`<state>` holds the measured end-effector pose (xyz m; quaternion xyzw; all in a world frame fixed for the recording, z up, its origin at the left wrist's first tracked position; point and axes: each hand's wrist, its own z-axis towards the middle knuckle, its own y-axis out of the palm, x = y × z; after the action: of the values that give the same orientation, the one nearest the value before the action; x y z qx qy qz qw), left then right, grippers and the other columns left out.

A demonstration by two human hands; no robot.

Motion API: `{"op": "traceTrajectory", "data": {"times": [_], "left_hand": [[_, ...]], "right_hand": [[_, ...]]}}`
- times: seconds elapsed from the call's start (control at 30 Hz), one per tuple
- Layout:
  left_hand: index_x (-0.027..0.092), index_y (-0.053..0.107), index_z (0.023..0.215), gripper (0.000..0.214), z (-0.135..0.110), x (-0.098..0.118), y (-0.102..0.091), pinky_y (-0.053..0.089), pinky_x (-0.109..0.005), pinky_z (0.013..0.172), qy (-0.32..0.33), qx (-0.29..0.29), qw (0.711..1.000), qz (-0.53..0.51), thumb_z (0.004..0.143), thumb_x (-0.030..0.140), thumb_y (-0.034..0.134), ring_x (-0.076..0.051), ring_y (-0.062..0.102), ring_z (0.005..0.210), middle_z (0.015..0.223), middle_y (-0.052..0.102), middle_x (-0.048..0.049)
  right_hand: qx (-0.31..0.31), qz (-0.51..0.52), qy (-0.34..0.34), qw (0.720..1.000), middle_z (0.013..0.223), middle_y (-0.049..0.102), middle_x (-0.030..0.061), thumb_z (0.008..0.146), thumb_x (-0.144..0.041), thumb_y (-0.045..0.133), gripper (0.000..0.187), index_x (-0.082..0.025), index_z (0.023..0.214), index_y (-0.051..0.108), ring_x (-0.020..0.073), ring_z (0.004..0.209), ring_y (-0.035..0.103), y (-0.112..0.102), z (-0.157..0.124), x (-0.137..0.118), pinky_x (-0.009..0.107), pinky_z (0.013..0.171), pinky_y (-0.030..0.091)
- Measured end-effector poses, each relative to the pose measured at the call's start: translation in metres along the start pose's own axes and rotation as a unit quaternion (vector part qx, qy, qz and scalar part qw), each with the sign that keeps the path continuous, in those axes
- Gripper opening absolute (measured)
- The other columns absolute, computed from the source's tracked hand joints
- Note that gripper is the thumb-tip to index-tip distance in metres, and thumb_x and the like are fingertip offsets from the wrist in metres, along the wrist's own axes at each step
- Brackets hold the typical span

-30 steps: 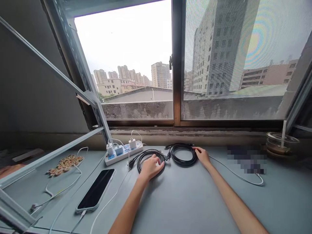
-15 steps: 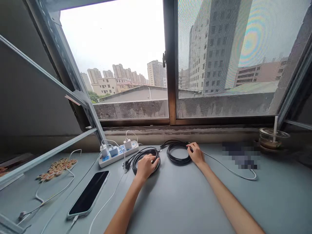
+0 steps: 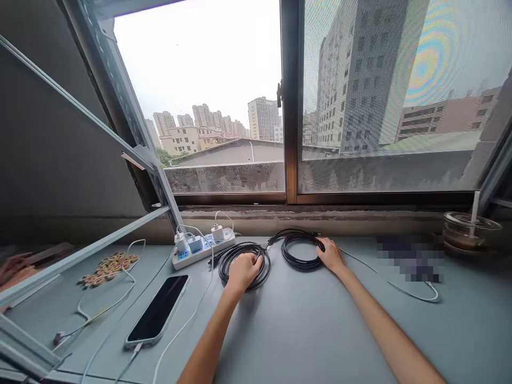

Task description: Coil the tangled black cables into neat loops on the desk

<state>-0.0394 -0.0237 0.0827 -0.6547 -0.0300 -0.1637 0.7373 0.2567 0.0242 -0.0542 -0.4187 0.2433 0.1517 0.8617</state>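
Two coils of black cable lie side by side on the grey tabletop. My left hand (image 3: pixel 243 271) is over the left coil (image 3: pixel 262 280), its fingers curled around the near part of the loops; the palm side is hidden. At the right rim of the other coil (image 3: pixel 298 262), my right hand (image 3: pixel 330 254) has its fingers bent and closed on the loops. Black cable ends with connectors (image 3: pixel 272 241) lie between the two coils. A black plug (image 3: pixel 214 262) shows at the left coil's outer side.
A white power strip (image 3: pixel 204 250) with chargers stands behind at left. A phone (image 3: pixel 158 312) on a white cable lies nearer. Further left are a patterned mat (image 3: pixel 108 269) and part of another person's hand (image 3: pixel 14 266). A lidded cup (image 3: pixel 468 234) stands at right, under the window.
The view has turned slightly left, so things sit further right. My right hand has settled lower onto the right coil's rim. My left hand stays on the left coil.
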Motion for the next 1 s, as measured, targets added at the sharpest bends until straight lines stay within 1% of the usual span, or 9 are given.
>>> {"op": "traceTrajectory", "data": {"times": [0.13,0.27,0.4,0.47,0.6,0.7,0.8,0.87,1.0], "left_hand": [[0.018,0.055,0.058,0.039,-0.001,0.0,-0.002,0.029,-0.026,0.056,-0.02,-0.005,1.0,-0.015,0.089,0.037,0.042,-0.021,0.063,0.07,0.07,0.067,-0.0073],[0.018,0.056,0.062,0.04,0.001,-0.005,-0.01,0.031,-0.028,0.059,-0.052,0.044,0.997,-0.037,0.088,0.046,0.044,-0.025,0.064,0.076,0.073,0.068,-0.009],[0.02,0.058,0.073,0.043,0.001,-0.007,-0.02,0.033,-0.028,0.062,-0.096,0.125,0.985,-0.067,0.093,0.047,0.031,-0.025,0.064,0.083,0.078,0.07,-0.0077],[0.02,0.058,0.073,0.044,0.0,-0.006,-0.023,0.034,-0.027,0.063,-0.115,0.181,0.971,-0.107,0.093,0.046,0.029,-0.023,0.063,0.08,0.073,0.069,-0.006],[0.02,0.056,0.065,0.04,-0.001,-0.006,-0.021,0.035,-0.025,0.063,-0.115,0.307,0.918,-0.222,0.09,0.045,0.038,-0.018,0.059,0.062,0.054,0.062,-0.0019],[0.02,0.053,0.062,0.037,-0.001,-0.007,-0.02,0.034,-0.025,0.06,-0.086,0.363,0.9,-0.225,0.087,0.044,0.042,-0.016,0.053,0.054,0.051,0.057,-0.0007],[0.02,0.046,0.056,0.036,-0.002,-0.007,-0.022,0.032,-0.024,0.056,-0.064,0.389,0.892,-0.221,0.083,0.043,0.047,-0.014,0.047,0.05,0.05,0.053,0.0002],[0.02,0.043,0.054,0.037,-0.003,-0.006,-0.025,0.031,-0.024,0.055,-0.065,0.395,0.886,-0.234,0.083,0.043,0.048,-0.012,0.044,0.048,0.049,0.048,0.0016],[0.021,0.037,0.053,0.039,-0.004,-0.008,-0.028,0.031,-0.023,0.054,-0.07,0.379,0.884,-0.265,0.077,0.043,0.057,-0.01,0.036,0.046,0.047,0.039,0.0053]], "right_hand": [[-0.018,-0.01,0.003,1.0,0.111,0.061,0.0072,0.091,-0.033,0.054,0.026,-0.016,0.111,0.059,0.0186,0.1,0.059,-0.003,0.0,0.0,0.041,0.088,0.049],[-0.024,-0.013,0.009,1.0,0.112,0.061,0.0072,0.091,-0.032,0.054,0.026,-0.016,0.112,0.059,0.0184,0.1,0.059,-0.006,0.0,-0.001,0.041,0.088,0.049],[-0.02,-0.014,0.014,1.0,0.111,0.061,0.0072,0.091,-0.033,0.054,0.027,-0.017,0.112,0.059,0.0183,0.099,0.059,-0.007,-0.001,-0.002,0.041,0.088,0.049],[-0.015,-0.014,0.015,1.0,0.11,0.061,0.0069,0.091,-0.033,0.054,0.027,-0.016,0.111,0.059,0.0183,0.098,0.059,-0.008,-0.002,-0.004,0.041,0.087,0.049],[0.006,-0.016,0.014,1.0,0.109,0.061,0.0066,0.09,-0.034,0.056,0.028,-0.015,0.11,0.06,0.0196,0.101,0.058,-0.014,-0.003,-0.013,0.043,0.09,0.046],[0.024,-0.016,0.007,1.0,0.107,0.062,0.0057,0.088,-0.034,0.057,0.026,-0.016,0.106,0.062,0.0205,0.103,0.056,-0.02,-0.004,-0.02,0.046,0.095,0.04],[0.03,-0.01,0.006,0.999,0.101,0.064,0.0043,0.087,-0.032,0.057,0.02,-0.016,0.097,0.065,0.0197,0.1,0.056,-0.027,-0.003,-0.025,0.045,0.096,0.037],[0.031,-0.002,0.011,0.999,0.097,0.065,0.0036,0.088,-0.032,0.057,0.019,-0.016,0.092,0.065,0.019,0.097,0.057,-0.03,-0.003,-0.027,0.044,0.096,0.037],[0.043,0.027,0.037,0.998,0.091,0.066,0.0029,0.088,-0.036,0.055,0.023,-0.016,0.088,0.065,0.0176,0.09,0.059,-0.036,0.002,-0.03,0.042,0.092,0.039]]}}
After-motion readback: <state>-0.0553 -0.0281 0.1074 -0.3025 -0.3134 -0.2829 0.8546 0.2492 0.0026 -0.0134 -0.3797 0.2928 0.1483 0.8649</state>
